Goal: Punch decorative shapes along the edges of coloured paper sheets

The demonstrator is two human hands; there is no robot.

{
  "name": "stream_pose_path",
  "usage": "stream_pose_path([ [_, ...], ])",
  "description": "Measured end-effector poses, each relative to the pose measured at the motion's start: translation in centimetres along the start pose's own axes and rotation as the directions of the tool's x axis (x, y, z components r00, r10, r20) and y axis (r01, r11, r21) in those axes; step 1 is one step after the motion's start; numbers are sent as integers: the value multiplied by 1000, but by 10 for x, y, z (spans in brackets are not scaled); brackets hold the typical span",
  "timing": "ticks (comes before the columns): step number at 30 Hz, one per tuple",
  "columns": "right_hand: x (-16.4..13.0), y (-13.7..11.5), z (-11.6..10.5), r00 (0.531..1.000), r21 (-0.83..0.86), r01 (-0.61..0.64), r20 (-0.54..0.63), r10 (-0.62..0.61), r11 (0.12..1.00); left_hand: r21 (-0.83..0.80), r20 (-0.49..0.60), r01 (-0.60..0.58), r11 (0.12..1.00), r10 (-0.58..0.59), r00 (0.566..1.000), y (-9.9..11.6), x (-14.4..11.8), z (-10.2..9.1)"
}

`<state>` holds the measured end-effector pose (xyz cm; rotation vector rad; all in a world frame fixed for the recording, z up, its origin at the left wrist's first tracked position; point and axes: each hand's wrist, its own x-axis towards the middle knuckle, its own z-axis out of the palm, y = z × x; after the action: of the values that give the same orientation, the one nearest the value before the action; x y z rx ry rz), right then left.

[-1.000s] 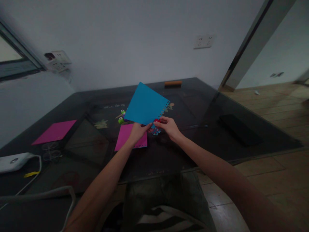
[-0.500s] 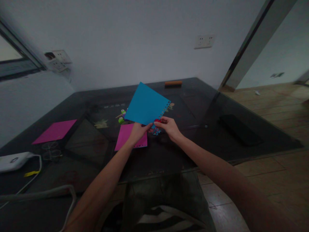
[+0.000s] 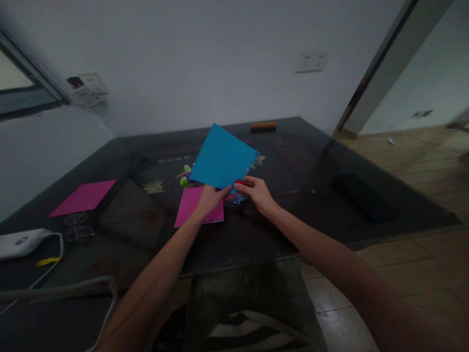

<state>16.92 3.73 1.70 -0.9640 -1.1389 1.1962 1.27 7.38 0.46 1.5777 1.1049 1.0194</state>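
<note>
A blue sheet of paper (image 3: 224,155) is held up at a tilt above the dark table. Along its right edge runs a row of small punched holes. My left hand (image 3: 214,198) grips the sheet's lower corner with the thumb on top. My right hand (image 3: 258,192) is closed around a small red hole punch (image 3: 240,183) at that same corner; fingers hide much of the punch. Just below lies a little pile of blue and red paper bits (image 3: 236,197). A pink sheet (image 3: 188,205), with holes on its near edge, lies partly under my left hand.
Another pink sheet (image 3: 84,197) and a pair of glasses (image 3: 78,230) lie on the left. Green and purple toy figures (image 3: 185,181) stand behind the blue sheet. A brown roll (image 3: 263,126) is at the back, a black case (image 3: 364,197) at right, a white power strip (image 3: 24,243) at left.
</note>
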Motion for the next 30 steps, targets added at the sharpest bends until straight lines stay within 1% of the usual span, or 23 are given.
stream_pose_path([
  [13, 4, 7, -1, 1000, 55, -11, -19, 12, 998, 2, 2, -17, 1000, 17, 1000, -3, 2, -1],
  [19, 3, 6, -1, 1000, 37, -3, -15, 3, 999, 18, 5, 4, 1000, -4, 1000, 1, 0, 1],
  [24, 2, 5, -2, 1000, 19, 7, 0, -7, 1000, -7, 5, -1, 1000, 1, 1000, 1, -1, 1],
  [30, 2, 4, -2, 1000, -8, 23, 12, -22, 1000, 11, 15, 3, 1000, -3, 1000, 3, -2, 2],
])
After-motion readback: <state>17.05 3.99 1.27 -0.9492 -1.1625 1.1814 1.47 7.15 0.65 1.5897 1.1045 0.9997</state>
